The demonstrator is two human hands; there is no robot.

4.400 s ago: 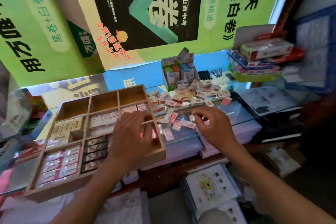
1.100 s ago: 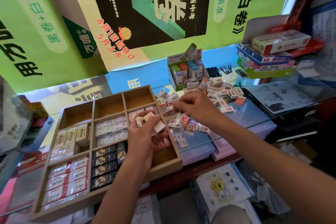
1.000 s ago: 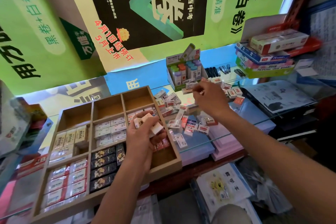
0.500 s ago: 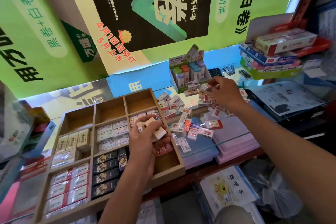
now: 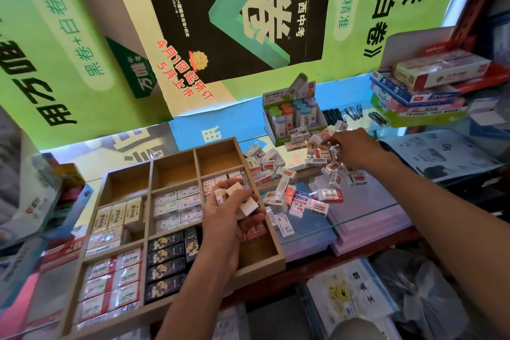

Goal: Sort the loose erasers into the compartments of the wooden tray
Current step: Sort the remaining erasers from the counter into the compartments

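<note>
The loose erasers [image 5: 298, 188] lie scattered in a heap on the glass counter [image 5: 358, 218], just right of the wooden tray [image 5: 265, 262] and running back toward the display box [image 5: 292, 121] of coloured sticks. My right hand [image 5: 352, 149] is out over the far end of that heap, fingertips pinched on one small white eraser [image 5: 317, 138] beside the box. My left hand [image 5: 229, 210] hovers over the tray's right-hand column, fingers curled round a small stack of white erasers [image 5: 237, 197] — several, though I cannot count them.

I judge this to be the gathering step: one sort is being picked from the mixed heap and pooled in the left hand before it goes into a compartment. The tray is partly filled — cream, white, black and red-and-white rows sit in the nearer cells, while the three back cells look bare. Next I'd bring the pinched piece across to the left-hand stack, then set the lot down flat in the matching cell, without knocking neighbours off the glass edge.
</note>
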